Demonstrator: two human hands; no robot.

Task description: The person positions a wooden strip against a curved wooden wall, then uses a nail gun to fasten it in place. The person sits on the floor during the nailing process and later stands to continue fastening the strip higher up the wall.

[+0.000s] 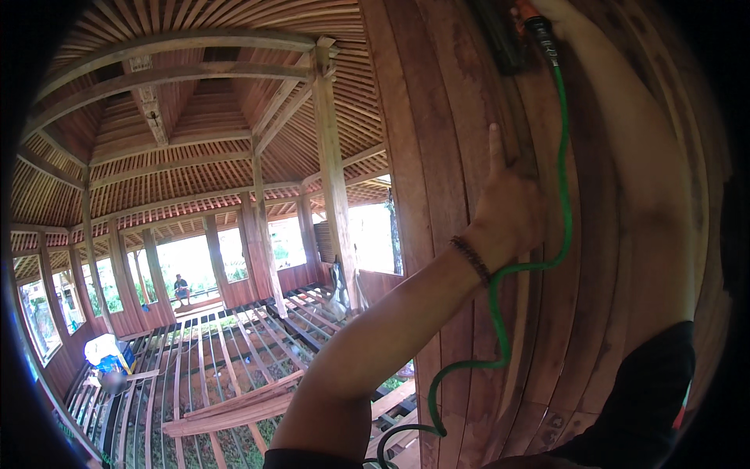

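Observation:
My left hand [508, 207] rests against the brown wooden plank wall [426, 148], its index finger stretched upward along the boards and the other fingers partly hidden. A beaded bracelet [471, 260] circles that wrist. At the top edge my right hand [558, 14] is closed round an orange and black air tool [537, 23], most of which lies out of the picture. From the tool's metal fitting a green air hose [564, 156] hangs down, passes by my left wrist and curls toward the bottom. Beside the tool, a dark narrow strip [500, 39] shows on the wall.
On the left, open floor joists [211, 352] run above bare ground, with loose planks [234, 410] across them. A blue and white object [108, 353] stands at the far left. Timber posts [331, 156] hold the slatted roof. Another person [181, 289] sits far off by an opening.

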